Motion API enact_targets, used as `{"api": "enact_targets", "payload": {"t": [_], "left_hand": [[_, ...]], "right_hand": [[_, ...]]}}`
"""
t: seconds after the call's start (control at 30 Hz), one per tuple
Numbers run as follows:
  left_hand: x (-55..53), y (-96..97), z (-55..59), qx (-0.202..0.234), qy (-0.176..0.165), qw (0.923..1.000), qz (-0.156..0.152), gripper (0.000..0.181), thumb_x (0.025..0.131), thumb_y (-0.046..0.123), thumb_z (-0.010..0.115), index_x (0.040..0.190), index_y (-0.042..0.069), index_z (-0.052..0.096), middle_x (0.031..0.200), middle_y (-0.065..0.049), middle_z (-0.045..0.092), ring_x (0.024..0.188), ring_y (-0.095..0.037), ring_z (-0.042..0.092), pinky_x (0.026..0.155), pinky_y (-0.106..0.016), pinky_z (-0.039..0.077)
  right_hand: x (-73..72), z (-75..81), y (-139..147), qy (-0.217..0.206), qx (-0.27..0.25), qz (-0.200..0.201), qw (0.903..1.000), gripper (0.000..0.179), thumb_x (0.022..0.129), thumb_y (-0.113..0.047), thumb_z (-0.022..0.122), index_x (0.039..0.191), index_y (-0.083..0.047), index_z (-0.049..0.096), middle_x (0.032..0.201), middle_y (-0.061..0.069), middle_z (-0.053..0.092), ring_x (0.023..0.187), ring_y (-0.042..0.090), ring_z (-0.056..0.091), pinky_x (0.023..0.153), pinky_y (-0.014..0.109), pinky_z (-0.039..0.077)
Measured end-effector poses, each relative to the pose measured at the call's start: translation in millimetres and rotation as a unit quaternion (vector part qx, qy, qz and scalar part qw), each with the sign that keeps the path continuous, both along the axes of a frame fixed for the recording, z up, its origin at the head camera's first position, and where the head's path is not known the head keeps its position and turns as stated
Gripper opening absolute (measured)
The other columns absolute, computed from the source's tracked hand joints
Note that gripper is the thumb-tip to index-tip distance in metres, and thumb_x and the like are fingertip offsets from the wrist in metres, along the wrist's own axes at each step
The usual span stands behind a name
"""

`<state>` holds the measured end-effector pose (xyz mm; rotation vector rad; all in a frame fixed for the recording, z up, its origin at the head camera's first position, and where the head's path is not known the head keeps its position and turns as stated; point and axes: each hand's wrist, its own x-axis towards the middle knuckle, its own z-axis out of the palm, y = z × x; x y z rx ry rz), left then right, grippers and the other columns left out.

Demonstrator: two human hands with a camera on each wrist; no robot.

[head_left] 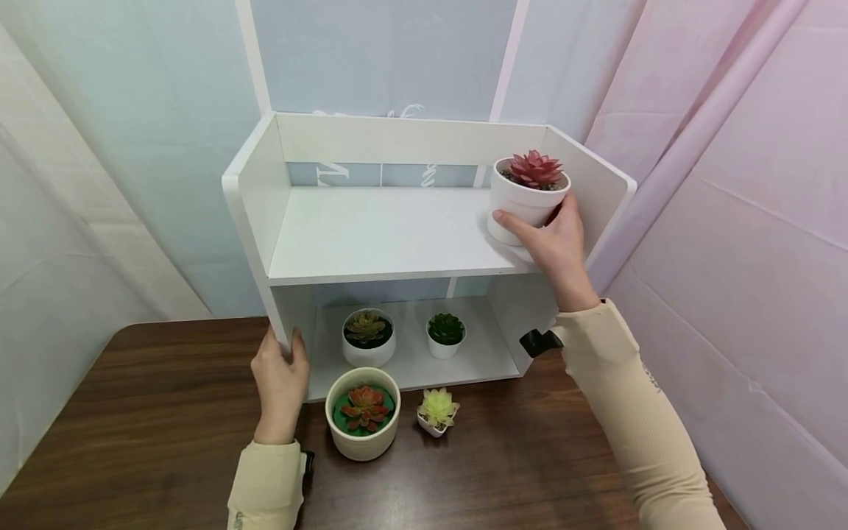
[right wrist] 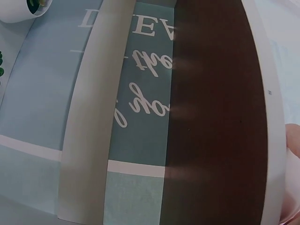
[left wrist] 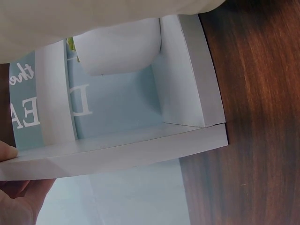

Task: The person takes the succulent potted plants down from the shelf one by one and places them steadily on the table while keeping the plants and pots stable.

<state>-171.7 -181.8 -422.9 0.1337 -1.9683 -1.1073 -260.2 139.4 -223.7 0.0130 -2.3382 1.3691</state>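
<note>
My right hand (head_left: pixel 559 243) grips a white pot with a red succulent (head_left: pixel 520 206), thumb in front and fingers round its right side. This pot stands at the right end of the upper board of a white two-tier shelf (head_left: pixel 377 228). On the shelf's left side panel (left wrist: pixel 117 157), my left hand (head_left: pixel 281 375) holds the edge, thumb inside and fingers outside in the left wrist view. Below sit a white pot with a brownish-green succulent (head_left: pixel 368 346) and a small white pot with a dark green succulent (head_left: pixel 445 338). The right wrist view catches only a bit of hand.
On the brown wooden table (head_left: pixel 152 405), before the shelf, stand a cream pot with a red-orange succulent (head_left: pixel 361 442) and a small white pot with a yellow-green succulent (head_left: pixel 437 412). Pale cloth (head_left: pixel 742 221) hangs behind and at both sides.
</note>
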Motion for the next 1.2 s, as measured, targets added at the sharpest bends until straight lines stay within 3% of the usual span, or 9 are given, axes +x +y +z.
{"api": "enact_targets", "payload": {"t": [0.77,1.2], "left_hand": [[-0.5,-1.5,-1.2,-0.002,0.006,1.0,-0.005,0.026,0.09,-0.006,0.056,0.114,-0.013,0.057,0.107,-0.033,0.064,0.096,-0.052,0.062,0.07,-0.063,0.05],[-2.2,-2.0,-0.4,-0.003,0.009,0.9999,-0.006,0.025,0.09,-0.005,0.055,0.114,-0.013,0.057,0.105,-0.033,0.064,0.093,-0.052,0.063,0.069,-0.063,0.05]], "right_hand": [[-0.3,-5.3,-2.9,0.023,-0.027,-0.015,0.9992,0.089,0.066,-0.04,0.086,0.138,-0.015,0.04,0.132,0.003,0.053,0.117,0.013,0.048,0.101,0.031,0.038],[1.0,-6.0,-3.3,0.041,-0.051,0.002,0.9979,0.088,0.065,-0.037,0.087,0.137,-0.016,0.041,0.13,0.001,0.053,0.114,0.009,0.049,0.1,0.027,0.039]]}}
